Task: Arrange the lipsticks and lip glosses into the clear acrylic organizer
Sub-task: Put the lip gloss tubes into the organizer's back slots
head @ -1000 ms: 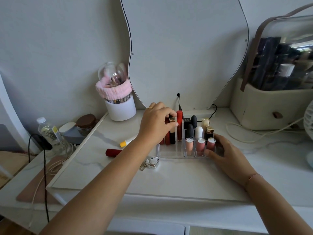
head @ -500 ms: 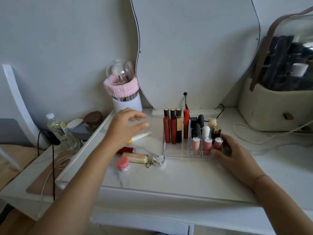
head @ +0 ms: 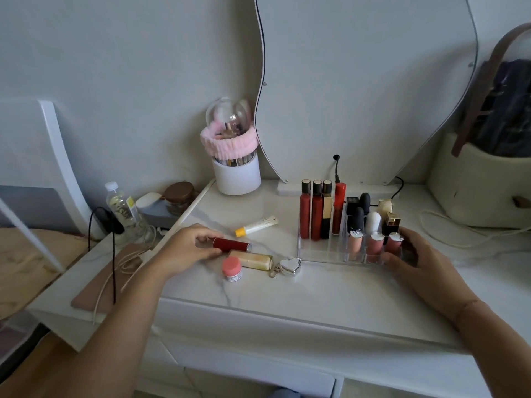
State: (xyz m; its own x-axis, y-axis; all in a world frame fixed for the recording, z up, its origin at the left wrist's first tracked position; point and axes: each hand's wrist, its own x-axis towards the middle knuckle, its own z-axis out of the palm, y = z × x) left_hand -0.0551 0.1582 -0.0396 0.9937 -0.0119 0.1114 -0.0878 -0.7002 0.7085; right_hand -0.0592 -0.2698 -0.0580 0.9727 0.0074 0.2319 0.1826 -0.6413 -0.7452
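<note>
1. Organizer (head: 321, 251) sits on the surface (head: 301, 294) right of centre; tall glosses (head: 316, 208) upright in its back-left slots, short lipsticks in the right slots, front-left slots look free.
2. Right hand (head: 416, 262) wraps the organizer's front-right corner, grip closed against its wall, steadying it.
3. Left hand (head: 186, 248) has its grip closing on the near end of a red lipstick (head: 231, 245) lying flat on the surface; full clamp not clear, tube not lifted.
4. Loose items left: cream tube (head: 253, 259) touching the red lipstick's front side, pink-cap pot (head: 232, 268) just beside it, yellow-cap balm (head: 255, 226) behind, heart keychain (head: 290, 267) by the organizer's front-left corner.
5. Risks: round lipstick may roll or slip from an end-only pinch; lifting it may nudge the cream tube and pot; a hand carried low into the organizer could topple the tall glosses.
6. Room: clear surface in front of the organizer, open path from left hand to the free slots. Surface's left edge is near the left hand; a rolling tube could drop there.
</note>
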